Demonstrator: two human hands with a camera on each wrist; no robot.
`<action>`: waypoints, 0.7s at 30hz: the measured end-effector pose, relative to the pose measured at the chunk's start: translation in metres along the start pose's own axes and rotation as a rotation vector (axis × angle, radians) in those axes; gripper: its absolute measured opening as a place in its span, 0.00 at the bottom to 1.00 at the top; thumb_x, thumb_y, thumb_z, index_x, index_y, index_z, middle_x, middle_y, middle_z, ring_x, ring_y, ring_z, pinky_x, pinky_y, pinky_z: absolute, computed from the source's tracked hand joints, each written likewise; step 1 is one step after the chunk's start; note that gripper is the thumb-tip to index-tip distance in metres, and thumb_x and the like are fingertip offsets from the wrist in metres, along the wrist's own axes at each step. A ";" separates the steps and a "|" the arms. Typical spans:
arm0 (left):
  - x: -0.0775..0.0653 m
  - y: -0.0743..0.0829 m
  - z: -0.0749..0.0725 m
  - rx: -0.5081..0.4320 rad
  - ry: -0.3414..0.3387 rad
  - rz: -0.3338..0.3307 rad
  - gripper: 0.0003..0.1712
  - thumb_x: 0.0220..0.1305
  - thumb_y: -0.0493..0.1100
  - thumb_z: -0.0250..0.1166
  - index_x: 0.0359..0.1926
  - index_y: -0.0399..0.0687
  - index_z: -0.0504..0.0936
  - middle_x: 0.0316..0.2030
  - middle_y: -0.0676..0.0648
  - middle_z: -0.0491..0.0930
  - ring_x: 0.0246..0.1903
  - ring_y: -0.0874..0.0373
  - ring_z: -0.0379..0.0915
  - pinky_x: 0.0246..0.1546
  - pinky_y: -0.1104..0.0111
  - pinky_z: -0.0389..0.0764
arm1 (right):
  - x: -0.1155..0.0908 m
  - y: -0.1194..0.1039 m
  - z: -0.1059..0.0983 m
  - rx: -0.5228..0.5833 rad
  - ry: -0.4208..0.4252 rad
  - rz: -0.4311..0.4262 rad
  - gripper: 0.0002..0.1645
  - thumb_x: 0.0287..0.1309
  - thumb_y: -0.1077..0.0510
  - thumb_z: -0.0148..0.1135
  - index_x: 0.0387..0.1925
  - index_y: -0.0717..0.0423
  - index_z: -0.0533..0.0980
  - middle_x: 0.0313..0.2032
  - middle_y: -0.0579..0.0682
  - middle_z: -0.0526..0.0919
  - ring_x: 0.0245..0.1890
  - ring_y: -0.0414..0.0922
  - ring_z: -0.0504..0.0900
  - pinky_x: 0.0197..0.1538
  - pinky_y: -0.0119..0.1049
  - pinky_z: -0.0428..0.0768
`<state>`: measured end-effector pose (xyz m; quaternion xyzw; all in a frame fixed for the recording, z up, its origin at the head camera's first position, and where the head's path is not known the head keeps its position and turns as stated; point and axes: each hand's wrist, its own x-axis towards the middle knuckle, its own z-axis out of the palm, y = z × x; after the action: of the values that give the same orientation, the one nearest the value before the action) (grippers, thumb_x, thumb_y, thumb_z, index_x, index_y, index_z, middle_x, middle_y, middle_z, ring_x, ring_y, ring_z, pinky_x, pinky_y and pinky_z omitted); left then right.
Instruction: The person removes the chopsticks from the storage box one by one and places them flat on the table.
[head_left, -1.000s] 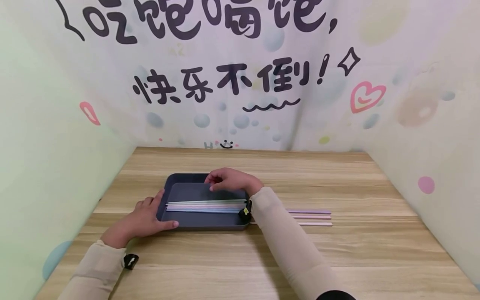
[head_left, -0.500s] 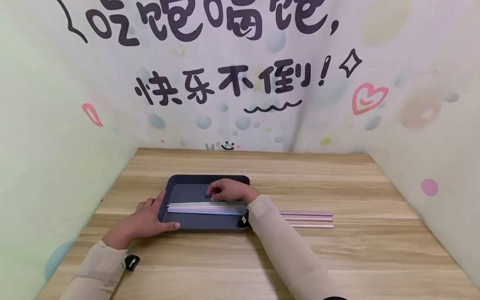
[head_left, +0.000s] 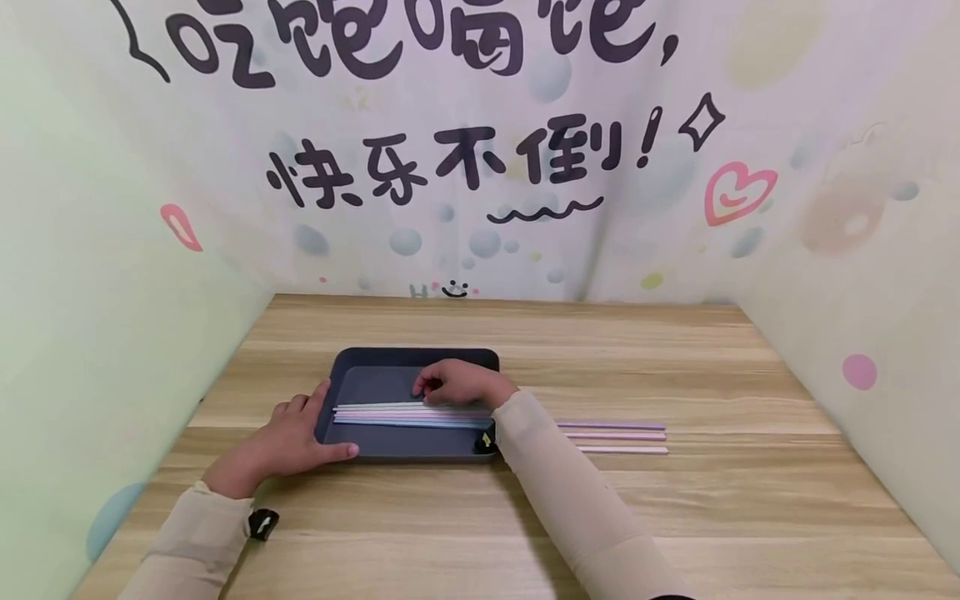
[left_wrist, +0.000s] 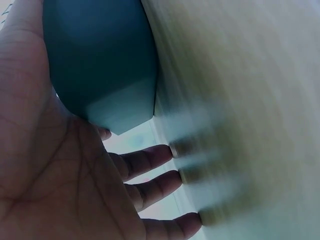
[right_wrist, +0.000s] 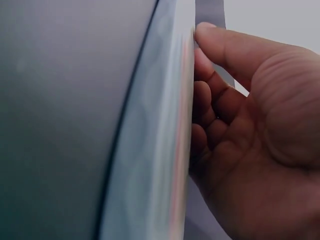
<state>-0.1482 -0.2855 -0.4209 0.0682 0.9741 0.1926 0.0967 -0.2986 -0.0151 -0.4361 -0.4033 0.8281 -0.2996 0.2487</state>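
A dark grey rectangular tray [head_left: 375,383] lies on the table, with several pastel chopsticks [head_left: 382,414] side by side across its middle. My left hand [head_left: 281,437] rests spread against the tray's left end, thumb over the front corner. In the left wrist view its fingers [left_wrist: 155,187] extend past the tray's outer wall [left_wrist: 100,55]. My right hand [head_left: 465,383] is low over the tray, fingers loosely curled, right behind the chopsticks. In the right wrist view the thumb [right_wrist: 210,37] and fingertips are close along the blurred chopsticks [right_wrist: 175,165], with a gap between thumb and forefinger.
Three more chopsticks [head_left: 622,427], purple, pink and pale, lie on the table right of the tray, partly hidden by my right sleeve [head_left: 570,492]. The wooden table [head_left: 420,533] meets a lettered wall hanging [head_left: 450,242] at the back and pale walls at both sides.
My right hand has come down and slightly towards the front, from above the tray to close behind the chopsticks. My left hand stays on the tray.
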 end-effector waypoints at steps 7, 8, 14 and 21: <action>0.001 0.001 -0.001 -0.003 -0.001 -0.013 0.73 0.51 0.75 0.67 0.76 0.31 0.41 0.62 0.17 0.56 0.61 0.19 0.52 0.52 0.35 0.67 | 0.002 -0.001 0.000 -0.054 0.014 0.008 0.09 0.68 0.64 0.58 0.44 0.51 0.81 0.33 0.44 0.78 0.32 0.39 0.72 0.39 0.30 0.71; 0.001 0.001 -0.001 -0.004 -0.001 -0.015 0.73 0.51 0.75 0.67 0.76 0.31 0.41 0.62 0.17 0.56 0.60 0.19 0.52 0.52 0.35 0.67 | 0.002 -0.001 0.000 -0.061 0.018 0.006 0.09 0.69 0.64 0.58 0.44 0.51 0.81 0.33 0.43 0.78 0.31 0.39 0.72 0.38 0.30 0.71; 0.000 0.001 -0.001 -0.008 0.002 -0.016 0.73 0.51 0.75 0.67 0.75 0.31 0.41 0.62 0.17 0.56 0.60 0.20 0.53 0.52 0.35 0.67 | 0.002 0.000 0.000 -0.052 0.025 0.008 0.08 0.69 0.63 0.59 0.45 0.51 0.82 0.33 0.43 0.78 0.30 0.38 0.72 0.38 0.30 0.71; -0.001 0.001 -0.001 -0.005 0.002 -0.010 0.73 0.51 0.75 0.67 0.76 0.30 0.41 0.62 0.17 0.56 0.60 0.20 0.53 0.52 0.35 0.67 | 0.000 -0.003 0.001 -0.040 0.025 0.011 0.08 0.68 0.63 0.59 0.45 0.52 0.81 0.31 0.43 0.77 0.28 0.38 0.71 0.37 0.30 0.70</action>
<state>-0.1476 -0.2849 -0.4194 0.0626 0.9741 0.1947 0.0966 -0.2968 -0.0171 -0.4349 -0.4000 0.8391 -0.2866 0.2317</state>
